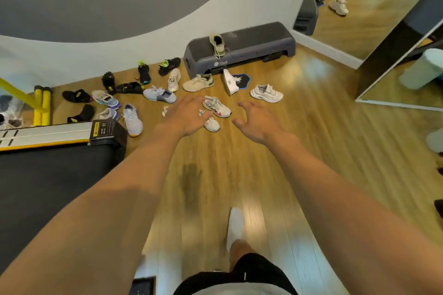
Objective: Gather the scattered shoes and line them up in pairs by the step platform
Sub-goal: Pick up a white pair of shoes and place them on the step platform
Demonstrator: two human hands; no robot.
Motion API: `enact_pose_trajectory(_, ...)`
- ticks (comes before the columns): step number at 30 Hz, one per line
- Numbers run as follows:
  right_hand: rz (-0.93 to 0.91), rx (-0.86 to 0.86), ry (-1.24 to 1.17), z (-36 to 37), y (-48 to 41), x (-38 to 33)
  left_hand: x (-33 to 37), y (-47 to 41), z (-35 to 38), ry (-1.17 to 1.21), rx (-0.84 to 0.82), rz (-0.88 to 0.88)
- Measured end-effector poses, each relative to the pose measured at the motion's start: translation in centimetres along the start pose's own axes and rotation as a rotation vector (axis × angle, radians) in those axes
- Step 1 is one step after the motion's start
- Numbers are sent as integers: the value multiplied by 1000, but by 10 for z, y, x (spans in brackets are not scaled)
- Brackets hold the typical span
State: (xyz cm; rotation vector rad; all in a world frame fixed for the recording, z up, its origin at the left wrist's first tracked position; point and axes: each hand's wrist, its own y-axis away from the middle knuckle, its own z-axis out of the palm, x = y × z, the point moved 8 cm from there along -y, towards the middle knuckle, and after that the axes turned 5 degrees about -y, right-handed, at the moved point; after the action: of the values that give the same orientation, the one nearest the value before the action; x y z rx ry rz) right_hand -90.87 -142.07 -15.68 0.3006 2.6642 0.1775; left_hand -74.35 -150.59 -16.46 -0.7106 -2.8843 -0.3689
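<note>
Several shoes lie scattered on the wooden floor in front of the grey step platform [251,40] by the wall. A beige shoe [217,43] stands on the platform; its match [198,82] lies on the floor below. A white shoe with red marks [217,106] lies between my outstretched hands. My left hand [189,115] hovers with relaxed fingers and partly hides another white shoe [212,124]. My right hand [255,118] is spread, fingers loosely curled, holding nothing. Black shoes [169,66] and pale blue shoes [159,94] lie to the left.
A treadmill [60,151] fills the left side, with yellow rollers [42,105] behind it. A mirror [359,7] leans on the right wall. A white bin [422,69] stands at the right. A blue-rimmed disc [242,78] lies by the platform. My socked foot [236,225] is below.
</note>
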Motion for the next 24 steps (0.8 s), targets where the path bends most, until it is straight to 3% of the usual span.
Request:
enact_pose_trajectory(7,-29,-68,8,-11,-143,16,-22,-124,3,38,-47,-66)
enact_pose_trajectory(14,-13,-206,-21,30,-277,22,-66,-246,16,52,-54,-109)
enact_pose_trajectory(18,11,-230,-22,49,-351,29,-99,-316,41,168,-147,-194)
enact_pose_trajectory(24,56,-263,-110,82,-450,55,-115,-412,68,36,-200,-167)
